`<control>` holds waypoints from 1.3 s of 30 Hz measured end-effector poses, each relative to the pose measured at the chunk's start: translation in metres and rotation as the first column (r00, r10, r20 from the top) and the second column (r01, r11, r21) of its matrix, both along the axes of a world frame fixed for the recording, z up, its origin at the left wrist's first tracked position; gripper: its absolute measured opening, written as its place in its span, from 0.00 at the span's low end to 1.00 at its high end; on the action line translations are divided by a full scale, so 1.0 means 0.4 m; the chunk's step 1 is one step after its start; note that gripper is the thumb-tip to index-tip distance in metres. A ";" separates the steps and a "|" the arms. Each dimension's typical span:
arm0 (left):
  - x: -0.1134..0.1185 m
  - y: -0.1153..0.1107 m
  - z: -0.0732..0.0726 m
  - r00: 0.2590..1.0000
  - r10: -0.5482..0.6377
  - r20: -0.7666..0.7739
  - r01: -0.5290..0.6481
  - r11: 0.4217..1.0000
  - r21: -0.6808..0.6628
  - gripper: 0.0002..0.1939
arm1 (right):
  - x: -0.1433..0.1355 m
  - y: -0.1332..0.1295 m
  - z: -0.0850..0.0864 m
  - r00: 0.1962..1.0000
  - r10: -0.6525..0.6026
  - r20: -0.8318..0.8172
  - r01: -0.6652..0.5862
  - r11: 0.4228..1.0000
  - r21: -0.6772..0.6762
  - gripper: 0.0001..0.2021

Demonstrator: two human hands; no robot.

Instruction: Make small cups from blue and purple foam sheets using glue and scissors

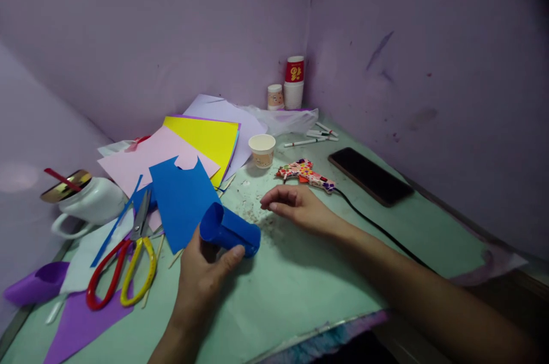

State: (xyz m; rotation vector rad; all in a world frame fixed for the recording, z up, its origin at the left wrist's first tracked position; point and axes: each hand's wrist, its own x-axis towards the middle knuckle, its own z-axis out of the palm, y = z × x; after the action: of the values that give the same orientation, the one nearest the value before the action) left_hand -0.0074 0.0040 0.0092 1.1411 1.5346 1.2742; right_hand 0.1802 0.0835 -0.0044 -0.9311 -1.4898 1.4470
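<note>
**Left hand (205, 278) clasps a blue rolled-paper tube (229, 228); right hand (300, 206) waits unladen**

From my remote seat, I look down through the head camera at the tube, held over the near middle of the pale green covered surface (295, 289). The left hand is closed around its left end, thumb laid along the near side. I judge that this grip is there to stop the curled sheet springing apart, with only light pressure so the wall doesn't buckle. The tube tilts, one open end showing at upper left; whether its right end touches the surface, I can't tell.

The right hand hangs just right of the tube, fingers loosely curled, thumb apart, nothing visible in its grasp. Just beyond it lies a flower-patterned glue gun (305, 173), nozzle toward the left. Its black cord (380, 224) runs off to the near right, which I think leaves the middle free of cable.

A flat blue paper sheet (184, 204) with a notched far edge lies left of the tube, outside the left hand's grip. Farther left, scissors with red and yellow handles (139, 230) rest on scraps, handles turned nearward, a convenient way for picking up. A black smartphone (369, 176) lies at right, apart from the paper, probably to stay out of the clutter.
</note>
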 end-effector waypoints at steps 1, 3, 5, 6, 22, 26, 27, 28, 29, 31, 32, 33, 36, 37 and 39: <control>0.005 -0.004 0.000 0.996 -0.030 -0.085 0.029 1.000 -0.008 0.32 | 0.003 0.004 0.004 0.999 -0.032 -0.014 0.032 0.999 0.006 0.07; 0.018 -0.010 -0.010 0.963 -0.109 -0.248 0.102 0.994 -0.042 0.35 | 0.014 0.014 0.014 0.994 -0.102 -0.044 0.102 0.995 0.006 0.08; 0.032 -0.011 -0.029 0.912 -0.220 -0.345 0.202 0.975 -0.088 0.37 | 0.030 0.024 0.026 0.985 -0.160 -0.062 0.161 0.987 0.004 0.10; 0.038 -0.009 -0.041 0.890 -0.273 -0.365 0.252 0.962 -0.106 0.37 | 0.039 0.028 0.032 0.981 -0.179 -0.070 0.179 0.984 0.001 0.10; 0.070 -0.024 -0.036 0.807 -0.223 -0.547 0.220 0.973 -0.073 0.37 | 0.150 -0.060 0.006 0.828 0.240 0.507 -0.389 0.897 0.211 0.29; 0.095 -0.025 -0.046 0.792 -0.181 -0.584 0.171 0.983 -0.073 0.32 | 0.126 -0.070 -0.013 0.856 0.178 0.486 -0.386 0.845 0.371 0.33; 0.097 -0.026 -0.049 0.791 -0.174 -0.586 0.170 0.983 -0.064 0.31 | 0.120 -0.072 -0.019 0.875 0.156 0.459 -0.363 0.837 0.409 0.33; 0.099 -0.026 -0.052 0.789 -0.170 -0.590 0.172 0.984 -0.052 0.30 | 0.114 -0.074 -0.026 0.891 0.132 0.434 -0.338 0.830 0.443 0.32; 0.098 -0.026 -0.055 0.784 -0.167 -0.597 0.177 0.983 -0.043 0.29 | 0.108 -0.075 -0.033 0.904 0.105 0.415 -0.312 0.825 0.471 0.33; 0.093 -0.023 -0.062 0.769 -0.181 -0.613 0.211 0.977 -0.024 0.27 | 0.099 -0.078 -0.045 0.927 0.063 0.370 -0.262 0.814 0.518 0.34; 0.088 -0.020 -0.067 0.757 -0.194 -0.624 0.242 0.970 -0.009 0.26 | 0.095 -0.079 -0.050 0.941 0.053 0.335 -0.238 0.808 0.539 0.35; 0.082 -0.015 -0.073 0.737 -0.209 -0.643 0.281 0.960 0.010 0.24 | 0.092 -0.080 -0.054 0.953 0.052 0.297 -0.217 0.804 0.554 0.36; 0.061 -0.002 -0.095 0.609 -0.266 -0.747 0.444 0.895 0.044 0.20 | 0.084 -0.083 -0.058 0.974 0.061 0.217 -0.173 0.822 0.543 0.32; 0.055 0.001 -0.102 0.564 -0.274 -0.779 0.488 0.872 0.047 0.21 | 0.083 -0.085 -0.057 0.976 0.062 0.207 -0.163 0.840 0.517 0.30; 0.049 0.004 -0.116 0.533 -0.271 -0.801 0.528 0.846 0.065 0.23 | 0.082 -0.087 -0.051 0.975 0.081 0.207 -0.168 0.878 0.448 0.26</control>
State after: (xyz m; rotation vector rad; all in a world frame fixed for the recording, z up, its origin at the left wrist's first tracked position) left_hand 0.0122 0.0055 -0.0371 2.3314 1.4911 0.6974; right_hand 0.2130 0.0486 -0.0246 -0.6897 -1.9542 1.0319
